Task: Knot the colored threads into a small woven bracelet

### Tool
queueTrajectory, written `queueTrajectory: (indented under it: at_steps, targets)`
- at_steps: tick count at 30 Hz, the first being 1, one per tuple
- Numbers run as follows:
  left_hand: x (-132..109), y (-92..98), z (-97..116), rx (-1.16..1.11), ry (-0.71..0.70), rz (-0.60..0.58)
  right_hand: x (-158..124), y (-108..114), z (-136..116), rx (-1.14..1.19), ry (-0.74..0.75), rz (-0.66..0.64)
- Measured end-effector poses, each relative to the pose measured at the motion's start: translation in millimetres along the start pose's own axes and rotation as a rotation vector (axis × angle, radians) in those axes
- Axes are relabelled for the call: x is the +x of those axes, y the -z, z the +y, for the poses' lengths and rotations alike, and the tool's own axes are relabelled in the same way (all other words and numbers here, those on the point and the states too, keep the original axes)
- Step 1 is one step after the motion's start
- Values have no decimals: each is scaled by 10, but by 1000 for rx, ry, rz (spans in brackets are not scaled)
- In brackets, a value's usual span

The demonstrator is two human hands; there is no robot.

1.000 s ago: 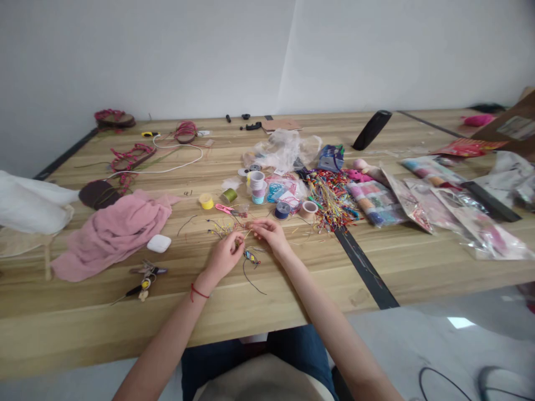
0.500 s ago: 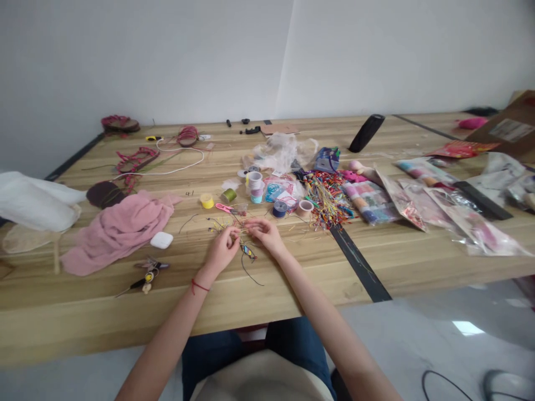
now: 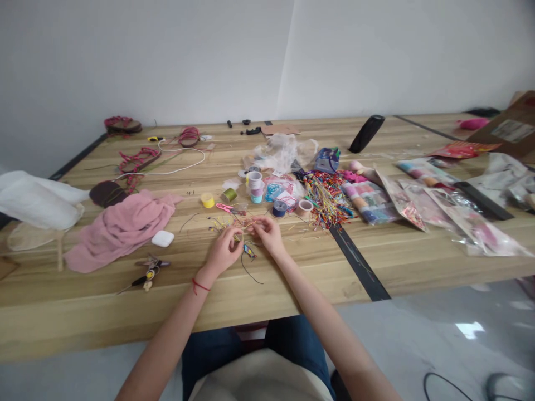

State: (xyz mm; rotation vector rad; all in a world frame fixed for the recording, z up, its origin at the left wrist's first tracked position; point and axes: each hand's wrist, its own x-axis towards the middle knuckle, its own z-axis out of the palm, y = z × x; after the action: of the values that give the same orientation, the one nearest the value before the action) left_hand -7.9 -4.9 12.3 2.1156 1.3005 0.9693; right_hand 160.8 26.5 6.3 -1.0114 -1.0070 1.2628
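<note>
My left hand [image 3: 226,248], a red string bracelet on its wrist, is closed with its fingertips pinched on thin yellowish threads. Close on its right, my right hand [image 3: 267,235] has thumb and fingers pinched together on the same fine threads [image 3: 243,231]. Between and below the hands lies a small knotted piece [image 3: 249,251] in blue, yellow and red, with a dark cord tail [image 3: 252,274] curving toward me. More loose threads with coloured ends [image 3: 217,224] spread beyond my left hand. A pink thread snipper [image 3: 224,207] lies just past them.
Yellow [image 3: 207,200], green [image 3: 228,195] and navy [image 3: 279,209] thread spools stand beyond the hands. A heap of coloured strings [image 3: 328,197] is to the right, with plastic packets [image 3: 371,201] further on. At left are a pink cloth [image 3: 121,231], a white case [image 3: 163,239] and a keychain [image 3: 149,273].
Both hands have shifted very slightly, the right one's fingers drawing a little closer together. The knotted piece is slightly turned. The view has tilted a little.
</note>
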Motion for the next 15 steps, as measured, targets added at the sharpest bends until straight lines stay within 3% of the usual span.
queueTrajectory:
  at_steps: [3,6,15]
  targets:
    - [16,12,19,56,-116,-54,9,15,17,-16,4,10]
    - [34,15,13,176,-179,-14,15,30,34,-39,39,16]
    - [-7,-27,-53,338,-60,26,13,76,-75,-142,103,7]
